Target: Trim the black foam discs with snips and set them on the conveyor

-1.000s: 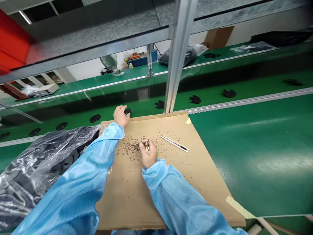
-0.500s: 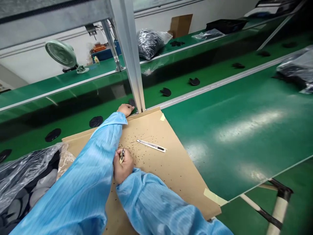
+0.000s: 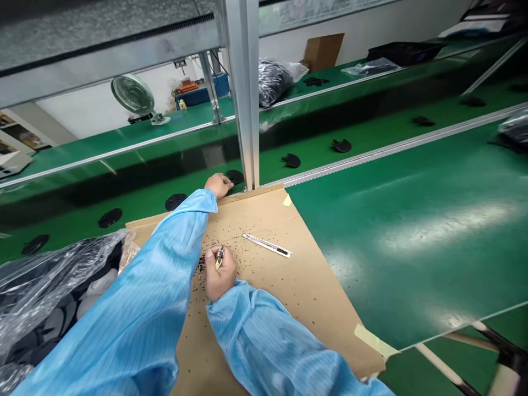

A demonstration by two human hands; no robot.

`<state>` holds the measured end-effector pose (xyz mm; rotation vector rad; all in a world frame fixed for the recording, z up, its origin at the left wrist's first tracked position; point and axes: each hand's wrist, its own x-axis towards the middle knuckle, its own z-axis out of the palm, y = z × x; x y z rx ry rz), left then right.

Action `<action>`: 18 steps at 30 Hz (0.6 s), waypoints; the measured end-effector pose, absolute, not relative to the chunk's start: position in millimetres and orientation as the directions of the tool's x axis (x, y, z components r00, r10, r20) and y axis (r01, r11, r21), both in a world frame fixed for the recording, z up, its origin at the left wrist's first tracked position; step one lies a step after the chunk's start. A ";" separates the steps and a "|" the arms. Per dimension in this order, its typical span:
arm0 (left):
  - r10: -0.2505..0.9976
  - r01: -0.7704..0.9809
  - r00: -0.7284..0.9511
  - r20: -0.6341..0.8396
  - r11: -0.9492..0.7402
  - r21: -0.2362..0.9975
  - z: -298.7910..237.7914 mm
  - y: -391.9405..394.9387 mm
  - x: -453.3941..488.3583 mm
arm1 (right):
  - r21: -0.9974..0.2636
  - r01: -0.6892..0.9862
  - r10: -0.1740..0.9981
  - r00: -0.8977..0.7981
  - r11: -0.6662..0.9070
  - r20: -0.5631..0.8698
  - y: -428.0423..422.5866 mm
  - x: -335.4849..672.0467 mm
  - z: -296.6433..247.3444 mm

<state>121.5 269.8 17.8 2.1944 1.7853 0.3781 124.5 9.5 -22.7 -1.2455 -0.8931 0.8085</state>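
My left hand (image 3: 219, 185) reaches over the far edge of the cardboard to the green belt. Its thumb and fingertips are slightly apart at the near edge of a flat black rounded piece (image 3: 235, 176), which lies on the belt beside the metal post. Over the cardboard (image 3: 289, 297), my right hand (image 3: 223, 275) is closed around a small metal-and-cream hand tool (image 3: 220, 257), mostly hidden in the fist. A slim white craft knife (image 3: 267, 245) lies to the right of that hand. Many tiny black scraps are scattered around both.
More black pieces (image 3: 110, 218) lie spaced along the belt. At the left, a clear plastic bag (image 3: 61, 275) holds dark and grey pieces. The metal post (image 3: 247, 110) rises at the cardboard's far edge. A green fan (image 3: 134, 94) stands on the back shelf.
The black piece by my left hand was tilted up at the fingertips and now lies flatter on the belt. My view has shifted left. My right hand keeps its hold on the tool.
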 end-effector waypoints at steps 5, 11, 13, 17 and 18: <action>0.968 0.917 0.242 -0.072 -0.203 0.344 6.5 279.2 139.5 | -0.991 -0.054 0.882 0.464 0.120 0.081 8.5 124.4 -18.0; 0.978 0.901 0.208 -0.031 -0.180 0.394 22.0 259.7 132.7 | -0.985 -0.056 0.878 0.463 0.161 0.117 18.2 123.7 -23.8; 0.987 0.886 0.157 0.021 -0.151 0.438 37.4 241.7 119.2 | -0.975 -0.067 0.878 0.452 0.211 0.159 20.0 127.2 -29.3; 0.992 0.848 -0.015 0.124 -0.053 0.528 63.0 195.1 80.9 | -0.988 -0.015 0.877 0.463 0.155 0.130 23.2 140.5 -38.5; 0.986 0.825 -0.053 0.156 -0.045 0.564 65.2 181.9 69.5 | -0.995 0.005 0.857 0.506 0.104 0.092 25.7 143.0 -39.4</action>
